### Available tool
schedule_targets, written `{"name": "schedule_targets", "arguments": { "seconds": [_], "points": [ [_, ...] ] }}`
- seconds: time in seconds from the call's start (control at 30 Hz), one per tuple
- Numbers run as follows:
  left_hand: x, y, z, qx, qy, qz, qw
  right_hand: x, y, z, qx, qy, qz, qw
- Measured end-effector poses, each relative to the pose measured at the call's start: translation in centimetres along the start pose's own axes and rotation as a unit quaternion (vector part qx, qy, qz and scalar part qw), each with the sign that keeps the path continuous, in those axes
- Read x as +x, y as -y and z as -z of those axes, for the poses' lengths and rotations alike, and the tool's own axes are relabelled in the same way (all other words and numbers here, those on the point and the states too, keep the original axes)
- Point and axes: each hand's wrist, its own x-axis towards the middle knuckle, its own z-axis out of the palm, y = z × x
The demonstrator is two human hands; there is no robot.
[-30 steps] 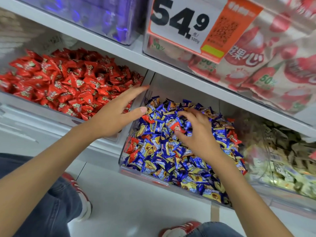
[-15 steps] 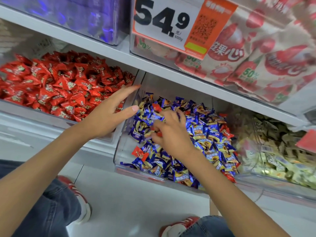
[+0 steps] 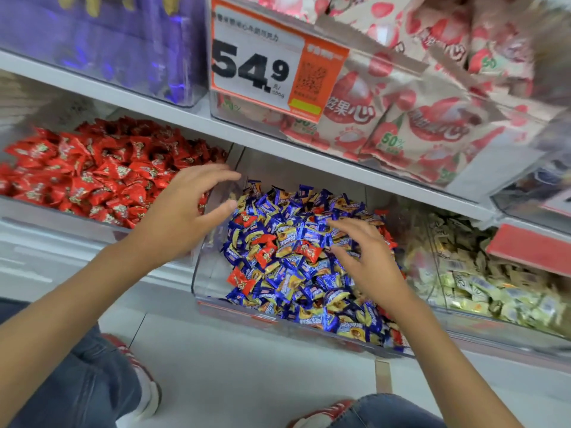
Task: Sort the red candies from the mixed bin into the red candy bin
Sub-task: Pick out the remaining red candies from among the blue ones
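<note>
Denim knee [image 3: 77, 381] and red shoe [image 3: 145, 387]: nearest, on pale floor [image 3: 247, 366].

Right hand [image 3: 367, 261]: fingers spread and loosely bent, holding nothing, over the mixed bin [image 3: 210, 273] of blue-and-yellow wrapped sweets; whether the fingertips touch the pile cannot be told.

Red candies [image 3: 307, 250]: several scattered in that pile, one just left of the right fingertips, others further left.

Left hand [image 3: 179, 217]: fingers straight and apart, empty, above the wall between the two bins.

Red candy bin [image 3: 37, 211]: left of the left hand, heaped with red wrappers.

Price tag [image 3: 262, 66], reading 54.9: on the shelf above, beyond both hands.
</note>
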Motion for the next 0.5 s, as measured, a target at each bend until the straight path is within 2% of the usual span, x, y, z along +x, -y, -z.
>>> {"name": "schedule_targets", "arguments": {
  "seconds": [0.07, 0.13, 0.2, 0.3, 0.4, 0.5],
  "points": [
    [0.0, -1.8, -0.2, 0.028, -0.013, -0.035, 0.999, 0.6, 0.6, -0.3, -0.002, -0.007, 0.008, 1.0],
    [-0.2, -3.9, -1.3, 0.01, -0.002, -0.049, 0.999, 1.4, 1.5, -1.0, -0.013, 0.019, 0.017, 1.0],
    [-0.5, -5.4, -2.8, -0.008, 0.039, -0.015, 0.999, 2.1, 1.8, -2.2, -0.076, 0.08, 0.042, 0.993],
    [0.5, -5.9, -4.5, 0.105, 0.095, 0.04, 0.989, 2.4, 1.3, -2.3, -0.112, 0.123, 0.039, 0.985],
    [2.0, -5.4, -5.9, 0.074, 0.151, 0.098, 0.981, 2.1, 0.9, -1.5, -0.102, 0.136, 0.017, 0.985],
    [1.6, -4.2, -7.9, 0.063, 0.265, 0.161, 0.949, 1.7, 0.7, -1.2, -0.116, 0.153, 0.016, 0.981]
  ]
}}
